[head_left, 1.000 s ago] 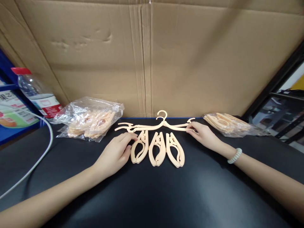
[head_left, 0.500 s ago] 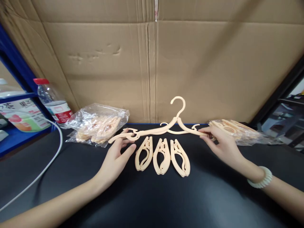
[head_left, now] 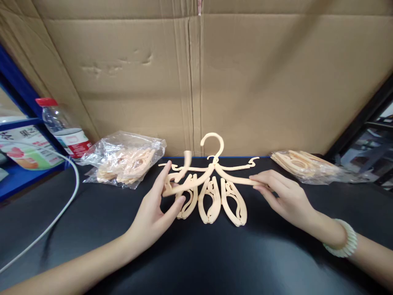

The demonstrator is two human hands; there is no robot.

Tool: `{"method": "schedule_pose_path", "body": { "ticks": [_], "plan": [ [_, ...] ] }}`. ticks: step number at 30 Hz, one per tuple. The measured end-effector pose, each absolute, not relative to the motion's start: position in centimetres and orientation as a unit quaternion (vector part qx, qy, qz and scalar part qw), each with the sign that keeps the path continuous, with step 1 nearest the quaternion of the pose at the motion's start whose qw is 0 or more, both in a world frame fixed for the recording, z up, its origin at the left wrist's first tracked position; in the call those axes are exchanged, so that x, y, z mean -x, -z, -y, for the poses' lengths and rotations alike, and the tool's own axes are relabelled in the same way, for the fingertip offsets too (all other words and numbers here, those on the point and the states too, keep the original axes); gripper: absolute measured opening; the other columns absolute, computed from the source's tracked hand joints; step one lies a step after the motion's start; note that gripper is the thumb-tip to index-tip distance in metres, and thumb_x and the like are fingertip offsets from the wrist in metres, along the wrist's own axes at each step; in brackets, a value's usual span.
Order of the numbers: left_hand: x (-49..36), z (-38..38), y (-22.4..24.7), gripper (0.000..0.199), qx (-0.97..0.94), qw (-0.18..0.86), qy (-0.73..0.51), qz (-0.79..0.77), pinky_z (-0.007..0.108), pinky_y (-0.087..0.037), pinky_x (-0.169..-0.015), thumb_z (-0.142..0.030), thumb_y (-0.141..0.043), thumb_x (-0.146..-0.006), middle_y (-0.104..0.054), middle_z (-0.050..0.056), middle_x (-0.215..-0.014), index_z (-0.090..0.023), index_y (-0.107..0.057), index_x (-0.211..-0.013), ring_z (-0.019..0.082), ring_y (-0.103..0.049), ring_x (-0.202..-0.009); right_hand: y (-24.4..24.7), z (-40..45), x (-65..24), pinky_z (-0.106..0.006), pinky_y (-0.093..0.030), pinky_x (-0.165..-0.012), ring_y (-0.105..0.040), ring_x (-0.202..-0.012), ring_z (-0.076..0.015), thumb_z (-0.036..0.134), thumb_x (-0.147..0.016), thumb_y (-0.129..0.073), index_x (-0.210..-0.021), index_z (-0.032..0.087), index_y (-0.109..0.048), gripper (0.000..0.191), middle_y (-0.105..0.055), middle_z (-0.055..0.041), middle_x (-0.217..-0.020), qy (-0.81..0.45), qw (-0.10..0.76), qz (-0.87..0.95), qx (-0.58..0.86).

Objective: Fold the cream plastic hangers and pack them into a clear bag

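Note:
A cream plastic hanger (head_left: 201,179) is held above the table between my two hands, its hook up. My left hand (head_left: 155,205) is around its left end, thumb apart from the fingers, and a short end piece there points upward. My right hand (head_left: 281,194) pinches the tip of the right arm. Behind it lies another unfolded hanger (head_left: 235,168). Three folded hangers lie in a row below: the left one (head_left: 192,200) partly covered by the held hanger, the middle one (head_left: 209,207) and the right one (head_left: 235,207).
A clear bag of folded hangers (head_left: 125,162) lies at the left, another bag (head_left: 302,164) at the right. A red-capped bottle (head_left: 66,133) stands by a blue shelf (head_left: 21,180). A white cable (head_left: 66,211) curves over the black table (head_left: 196,262). Cardboard (head_left: 138,94) rises behind.
The held hanger has moved left and nearer to me, off the one behind. Its left end piece has swung from pointing outward to pointing up. My left fingers have spread upward.

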State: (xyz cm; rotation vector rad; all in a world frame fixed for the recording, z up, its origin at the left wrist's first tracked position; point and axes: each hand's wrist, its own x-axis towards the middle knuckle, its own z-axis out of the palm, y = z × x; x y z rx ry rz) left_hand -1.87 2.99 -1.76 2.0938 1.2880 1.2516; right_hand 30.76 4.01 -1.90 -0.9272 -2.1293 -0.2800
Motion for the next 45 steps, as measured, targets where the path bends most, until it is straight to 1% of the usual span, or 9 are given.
{"method": "schedule_pose_path", "body": {
  "ticks": [5, 9, 17, 22, 25, 29, 34, 39, 45],
  "plan": [
    [2.2, -3.0, 1.8, 0.046, -0.748, 0.21, -0.44, -0.45, 0.03, -0.051, -0.084, -0.03, -0.052, -0.093, -0.069, 0.001, -0.091, -0.024, -0.043, -0.138, 0.017, -0.067, -0.082, 1.9, -4.0, -30.6, -0.031, -0.052, -0.073, -0.063, -0.085, -0.0189, 0.015, -0.096, -0.052, -0.118, 0.021, -0.057, 0.024, -0.065, -0.0068, -0.098, 0.119, 0.387, 0.846, 0.347],
    [2.2, -2.9, 1.4, 0.035, -0.743, 0.246, -0.441, -0.439, 0.025, -0.05, -0.075, -0.031, -0.049, -0.096, -0.065, -0.002, -0.076, -0.022, -0.049, -0.129, 0.014, -0.064, -0.073, 1.4, -3.8, -30.5, -0.033, -0.05, -0.072, -0.062, -0.084, -0.0203, 0.009, -0.095, -0.05, -0.124, 0.016, -0.055, 0.03, -0.064, -0.009, -0.096, 0.169, 0.367, 0.851, 0.337],
    [2.1, -2.9, 1.3, 0.032, -0.736, 0.284, -0.436, -0.433, 0.023, -0.05, -0.074, -0.034, -0.046, -0.097, -0.067, -0.001, -0.085, -0.022, -0.05, -0.127, 0.012, -0.063, -0.072, 0.2, -2.5, -30.4, -0.032, -0.041, -0.059, -0.06, -0.065, -0.018, 0.011, -0.092, -0.059, -0.109, 0.01, -0.063, 0.017, -0.073, -0.0063, -0.09, 0.395, 0.288, 0.787, 0.376],
    [2.1, -2.9, 1.5, 0.032, -0.734, 0.284, -0.436, -0.437, 0.023, -0.05, -0.071, -0.035, -0.047, -0.097, -0.066, -0.001, -0.085, -0.022, -0.05, -0.126, 0.012, -0.062, -0.069, 0.4, -2.1, -30.5, -0.031, -0.04, -0.055, -0.06, -0.057, -0.0148, 0.009, -0.091, -0.06, -0.11, 0.013, -0.065, 0.021, -0.07, -0.008, -0.113, 0.453, 0.247, 0.757, 0.401],
    [2.1, -2.9, 1.6, 0.031, -0.735, 0.283, -0.433, -0.438, 0.024, -0.05, -0.073, -0.035, -0.048, -0.097, -0.067, 0.0, -0.087, -0.022, -0.051, -0.125, 0.013, -0.063, -0.073, 0.3, -2.0, -30.3, -0.031, -0.043, -0.056, -0.065, -0.067, -0.0173, 0.004, -0.088, -0.058, -0.108, 0.013, -0.065, 0.023, -0.064, -0.0122, -0.125, 0.464, 0.236, 0.748, 0.411],
    [2.0, -3.0, 1.5, 0.03, -0.734, 0.285, -0.436, -0.435, 0.024, -0.051, -0.073, -0.035, -0.047, -0.097, -0.067, 0.0, -0.087, -0.022, -0.051, -0.125, 0.014, -0.063, -0.075, 0.6, -2.0, -30.1, -0.031, -0.048, -0.058, -0.067, -0.081, -0.0216, -0.001, -0.086, -0.054, -0.114, 0.013, -0.061, 0.032, -0.053, -0.0179, -0.137, 0.437, 0.246, 0.764, 0.405],
    [2.0, -3.2, 1.5, 0.028, -0.738, 0.292, -0.434, -0.426, 0.024, -0.051, -0.071, -0.035, -0.047, -0.097, -0.066, -0.001, -0.087, -0.023, -0.052, -0.122, 0.013, -0.063, -0.071, 1.4, -2.0, -30.0, -0.029, -0.054, -0.062, -0.067, -0.082, -0.0169, -0.009, -0.086, -0.044, -0.135, 0.021, -0.049, 0.058, -0.04, -0.0185, -0.147, 0.343, 0.3, 0.801, 0.388],
    [2.2, -3.3, 1.7, 0.027, -0.739, 0.296, -0.434, -0.422, 0.023, -0.051, -0.068, -0.034, -0.047, -0.097, -0.065, -0.001, -0.088, -0.024, -0.052, -0.122, 0.012, -0.062, -0.069, 1.4, -2.1, -29.4, -0.031, -0.06, -0.063, -0.065, -0.073, -0.0137, 0.003, -0.091, -0.052, -0.145, 0.034, -0.038, 0.063, -0.036, -0.0123, -0.149, 0.183, 0.412, 0.784, 0.427],
    [2.2, -3.4, 1.6, 0.028, -0.738, 0.3, -0.438, -0.418, 0.025, -0.052, -0.068, -0.035, -0.047, -0.097, -0.066, 0.0, -0.086, -0.022, -0.053, -0.121, 0.014, -0.063, -0.071, 1.3, -2.3, -29.3, -0.035, -0.063, -0.074, -0.066, -0.071, -0.0131, 0.011, -0.091, -0.058, -0.147, 0.035, -0.032, 0.067, -0.027, -0.0099, -0.155, 0.076, 0.484, 0.759, 0.429]
  ]
}}
